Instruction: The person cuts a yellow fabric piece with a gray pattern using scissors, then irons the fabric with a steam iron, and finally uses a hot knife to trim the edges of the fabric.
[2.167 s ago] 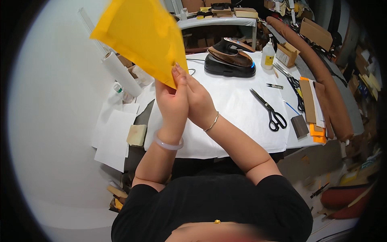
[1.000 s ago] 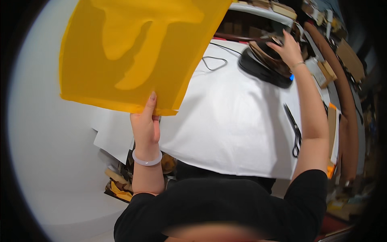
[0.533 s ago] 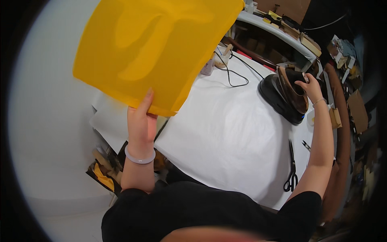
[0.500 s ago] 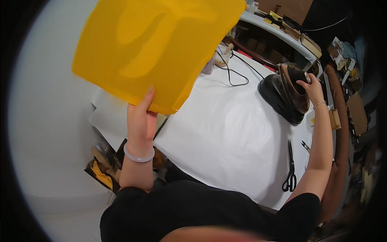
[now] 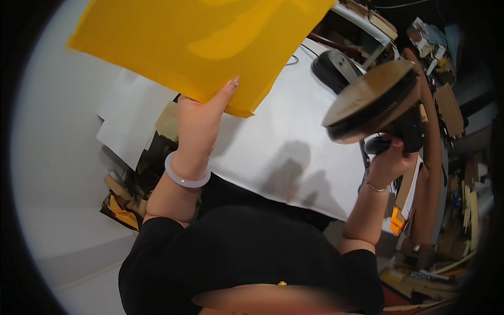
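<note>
My left hand (image 5: pixel 202 123) is closed on the near edge of a large yellow sheet (image 5: pixel 199 47), thumb on top. The cloth-like sheet is held up above the table and runs out past the upper edge of the view; a paler curved patch shows on it. On the right, my right hand (image 5: pixel 391 161) grips the black handle of an iron (image 5: pixel 370 102). The iron is raised and tilted, its flat metal soleplate turned upward. Behind it, the black iron stand (image 5: pixel 336 71) rests on the table.
A white-covered table (image 5: pixel 252 152) lies before me, with shadows on it. White sheets (image 5: pixel 131 107) lie at the left, near a pale wall. A long brown roll (image 5: pixel 430 168) borders the right side, with an orange object (image 5: pixel 397 220) beside it. Piled scraps (image 5: pixel 467 210) fill the far right.
My right hand has lifted the iron off its stand, brought it nearer and turned its soleplate up. The yellow sheet, still in my left hand, appears higher in view. The view has shifted.
</note>
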The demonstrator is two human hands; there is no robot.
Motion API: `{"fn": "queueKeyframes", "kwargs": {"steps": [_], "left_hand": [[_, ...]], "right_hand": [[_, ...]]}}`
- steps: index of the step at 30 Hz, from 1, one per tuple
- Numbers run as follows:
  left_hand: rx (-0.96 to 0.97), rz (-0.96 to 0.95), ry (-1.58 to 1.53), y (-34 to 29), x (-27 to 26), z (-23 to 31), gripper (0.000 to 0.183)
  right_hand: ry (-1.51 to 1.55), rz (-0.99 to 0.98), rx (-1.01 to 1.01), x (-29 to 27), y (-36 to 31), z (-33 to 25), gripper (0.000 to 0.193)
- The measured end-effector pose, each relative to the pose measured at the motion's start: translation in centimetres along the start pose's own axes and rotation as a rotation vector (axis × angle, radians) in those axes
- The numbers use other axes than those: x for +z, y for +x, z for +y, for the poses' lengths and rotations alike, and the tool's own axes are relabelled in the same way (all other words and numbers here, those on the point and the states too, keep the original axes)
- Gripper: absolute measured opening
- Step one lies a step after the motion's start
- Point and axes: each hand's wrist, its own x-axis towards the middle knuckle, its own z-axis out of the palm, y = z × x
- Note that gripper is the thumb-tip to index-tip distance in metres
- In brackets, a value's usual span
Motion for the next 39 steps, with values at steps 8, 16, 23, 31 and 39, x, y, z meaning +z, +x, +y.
{"fn": "queueKeyframes", "kwargs": {"steps": [8,16,23,31,39], "left_hand": [[0.013,-0.145,0.075,-3.8,2.4,1.0,0.027],[0.051,-0.219,0.060,-5.7,3.6,2.9,0.027],[0.109,-0.245,0.078,-6.4,4.0,3.3,0.025],[0.017,-0.267,-0.118,-6.3,3.9,3.4,0.031],[-0.152,-0.191,-0.368,-6.7,4.4,5.1,0.029]], "right_hand": [[0.171,-0.016,0.024,3.7,-4.0,-3.4,0.062],[0.162,0.084,-0.073,3.9,-4.4,-4.5,0.065],[0.134,0.104,-0.104,3.6,-5.2,-5.1,0.065],[0.112,0.168,-0.171,3.3,-5.6,-5.5,0.053],[0.171,0.131,-0.116,2.6,-7.4,-4.4,0.067]]}}
